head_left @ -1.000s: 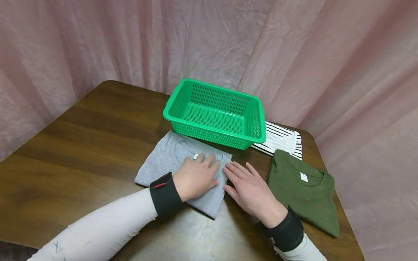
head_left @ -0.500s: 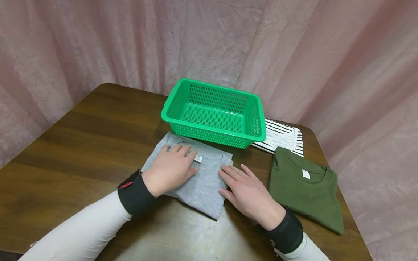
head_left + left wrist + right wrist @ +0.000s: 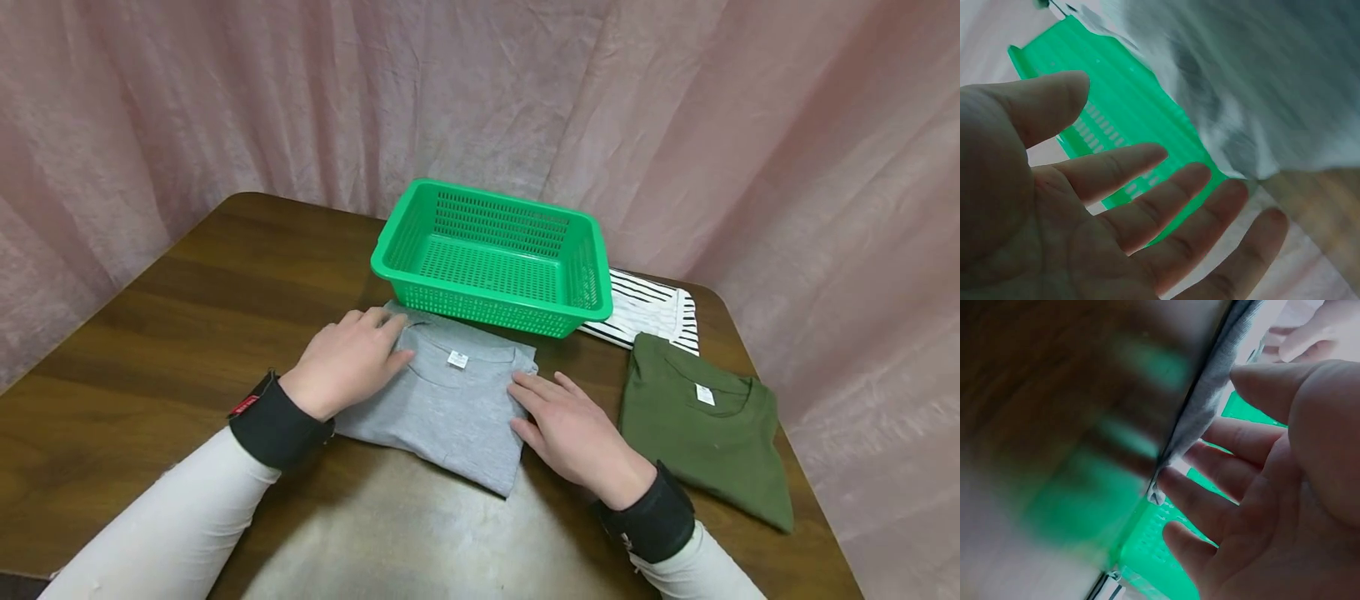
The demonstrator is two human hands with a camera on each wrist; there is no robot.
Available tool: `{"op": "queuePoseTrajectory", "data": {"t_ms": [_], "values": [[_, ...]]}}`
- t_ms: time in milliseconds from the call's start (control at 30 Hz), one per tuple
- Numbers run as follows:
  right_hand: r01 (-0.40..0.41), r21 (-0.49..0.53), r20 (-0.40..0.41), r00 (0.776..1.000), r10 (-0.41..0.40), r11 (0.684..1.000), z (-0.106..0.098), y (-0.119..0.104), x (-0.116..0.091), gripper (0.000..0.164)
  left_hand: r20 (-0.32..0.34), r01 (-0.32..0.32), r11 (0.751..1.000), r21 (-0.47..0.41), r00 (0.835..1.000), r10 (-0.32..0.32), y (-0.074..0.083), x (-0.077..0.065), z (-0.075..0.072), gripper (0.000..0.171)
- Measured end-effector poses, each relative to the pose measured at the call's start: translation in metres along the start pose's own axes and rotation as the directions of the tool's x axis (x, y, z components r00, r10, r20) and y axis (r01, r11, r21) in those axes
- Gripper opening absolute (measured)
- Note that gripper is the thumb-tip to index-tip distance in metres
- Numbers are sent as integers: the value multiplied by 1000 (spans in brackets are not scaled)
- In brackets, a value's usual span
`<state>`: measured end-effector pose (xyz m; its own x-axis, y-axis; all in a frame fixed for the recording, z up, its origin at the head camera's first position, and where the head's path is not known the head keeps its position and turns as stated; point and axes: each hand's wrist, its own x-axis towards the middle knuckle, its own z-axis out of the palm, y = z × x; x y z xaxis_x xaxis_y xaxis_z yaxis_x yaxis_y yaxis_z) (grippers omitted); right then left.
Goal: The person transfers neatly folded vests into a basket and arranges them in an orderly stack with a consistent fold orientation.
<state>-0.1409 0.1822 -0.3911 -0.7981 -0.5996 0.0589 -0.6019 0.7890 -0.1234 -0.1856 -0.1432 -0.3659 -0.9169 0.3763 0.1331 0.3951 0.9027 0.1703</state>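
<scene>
A folded grey T-shirt (image 3: pixel 450 417) lies on the table, its white neck label facing up. On its left edge rests my left hand (image 3: pixel 347 362), fingers extended; the left wrist view shows that hand (image 3: pixel 1116 219) with straight, spread fingers beside the grey cloth (image 3: pixel 1260 81). My right hand (image 3: pixel 573 429) touches the shirt's right edge with its fingertips. In the right wrist view the fingers of that hand (image 3: pixel 1260 506) are nearly straight along the edge of the grey shirt (image 3: pixel 1210 394). Neither hand grips the cloth.
Just behind the grey shirt stands a green plastic basket (image 3: pixel 487 312) with nothing in it. A folded olive-green T-shirt (image 3: pixel 701 450) lies at the right. A striped white garment (image 3: pixel 652 310) is partly behind the basket. Pink curtains (image 3: pixel 480 92) hang beyond the wooden table (image 3: pixel 187 333).
My left hand has slid left across the grey shirt, from its middle to its left edge, uncovering the label. The right hand has stayed at the right edge with little movement.
</scene>
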Motion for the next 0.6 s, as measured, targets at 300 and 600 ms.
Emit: {"op": "queuePoseTrajectory", "data": {"t_ms": [300, 600], "values": [[0, 56, 22, 1000, -1, 998, 0, 9, 0, 54, 59, 111, 994, -24, 992, -109, -31, 4, -2, 43], [1, 67, 4, 1000, -1, 998, -4, 18, -3, 56, 149, 125, 989, -77, 982, -112, -35, 9, 1, 33]]}}
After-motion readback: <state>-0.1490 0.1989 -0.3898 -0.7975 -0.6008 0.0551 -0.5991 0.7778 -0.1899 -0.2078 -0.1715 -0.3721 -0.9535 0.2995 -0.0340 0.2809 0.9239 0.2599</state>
